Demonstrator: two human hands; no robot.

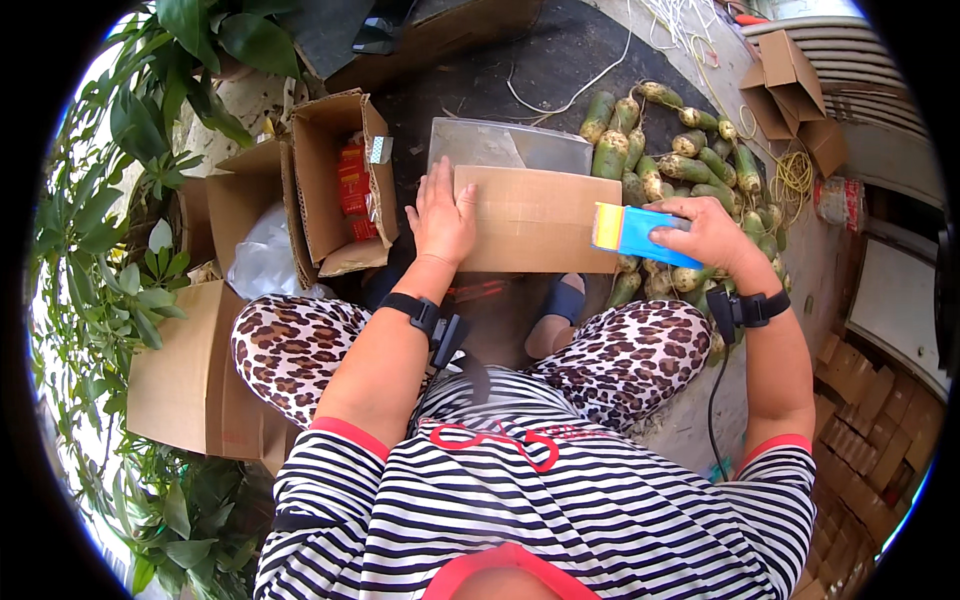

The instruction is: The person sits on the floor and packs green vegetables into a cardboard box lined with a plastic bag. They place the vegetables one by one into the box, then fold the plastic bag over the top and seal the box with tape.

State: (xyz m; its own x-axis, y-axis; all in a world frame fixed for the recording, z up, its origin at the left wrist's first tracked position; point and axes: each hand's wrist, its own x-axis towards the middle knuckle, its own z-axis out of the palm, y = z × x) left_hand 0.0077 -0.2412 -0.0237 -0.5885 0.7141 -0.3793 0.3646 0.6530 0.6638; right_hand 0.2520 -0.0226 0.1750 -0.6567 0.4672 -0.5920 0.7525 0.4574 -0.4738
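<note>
A closed brown cardboard box (540,215) lies in front of me, above my knees. My left hand (441,217) presses flat on its left end, fingers stretched out and holding nothing. My right hand (705,235) is closed around a blue tape dispenser (637,232) with a yellow front end. That yellow end is at the box's right edge, overlapping its top face. A grey plastic-looking container (510,143) sits just beyond the box, partly hidden by it. The underside of the dispenser and any tape roll in it cannot be made out.
Green-and-white radishes (690,165) are heaped on the right. Open cartons (330,185), one holding red packets (355,190), stand on the left beside leafy plants (110,230). Another carton (180,370) is by my left knee. Folded cardboard (870,420) lies at the lower right.
</note>
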